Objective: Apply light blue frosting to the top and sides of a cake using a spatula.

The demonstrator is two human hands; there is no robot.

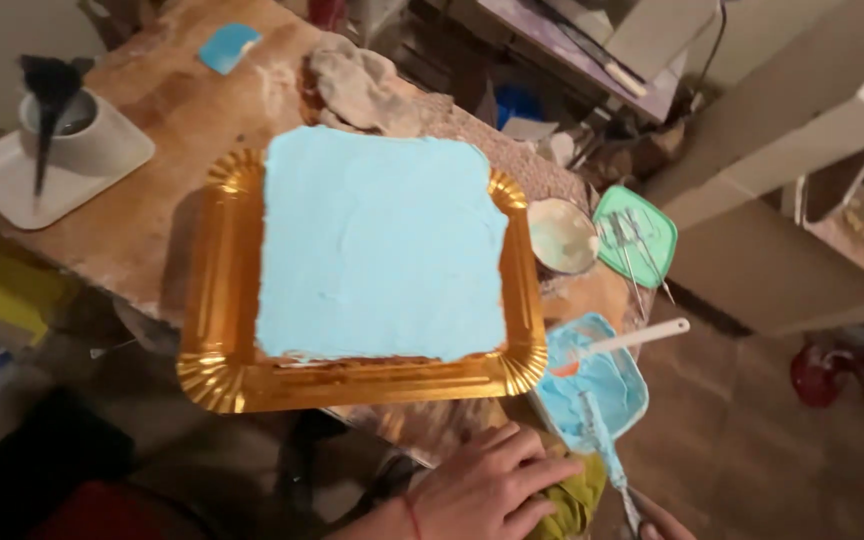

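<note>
One square cake point(382, 245) iced in pale blue fills a gold scalloped cardboard tray point(217, 300), and beside it a blue tub point(597, 385) holds more blue icing with a white spatula point(642, 335) standing in it. The left hand point(487, 490) lies flat, fingers spread, on an olive-green cloth point(577, 500) below the tray. The right hand point(657, 522), mostly cut off, grips an icing-smeared palette knife point(607, 455).

A worn wooden table point(167, 120) is seen under dim, warm light, with brown floor point(752, 440) and a pale beam point(802, 110) alongside.
</note>
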